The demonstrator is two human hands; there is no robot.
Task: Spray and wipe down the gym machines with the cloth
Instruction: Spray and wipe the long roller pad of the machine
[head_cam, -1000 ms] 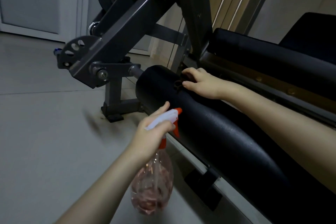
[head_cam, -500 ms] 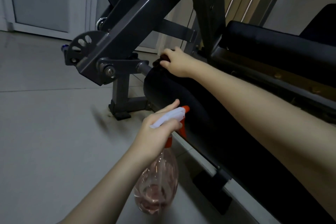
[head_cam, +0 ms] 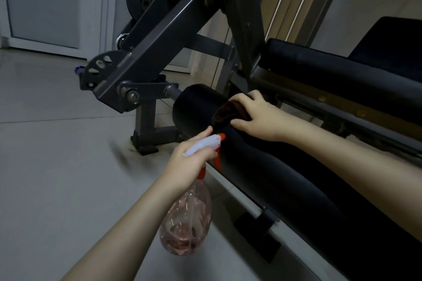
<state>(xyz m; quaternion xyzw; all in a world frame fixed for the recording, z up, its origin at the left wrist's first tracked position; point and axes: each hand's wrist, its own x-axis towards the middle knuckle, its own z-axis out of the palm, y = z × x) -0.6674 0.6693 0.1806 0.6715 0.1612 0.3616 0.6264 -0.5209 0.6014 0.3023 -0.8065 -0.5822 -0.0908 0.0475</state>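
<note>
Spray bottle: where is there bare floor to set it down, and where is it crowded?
The tiled floor lies bare left of the left hand, out from the machine's base foot toward the door. The spray bottle hangs over a narrower strip beside the base rail. It is crowded around the roller pad, where the right hand presses the cloth.

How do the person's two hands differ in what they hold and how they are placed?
The left hand grips the neck of a spray bottle, thumb over the white head, off the machine. The right hand lies flat, pressing a dark cloth onto the black roller pad. The left sits nearer the camera and lower in view; the right reaches further. Both are bare.
</note>
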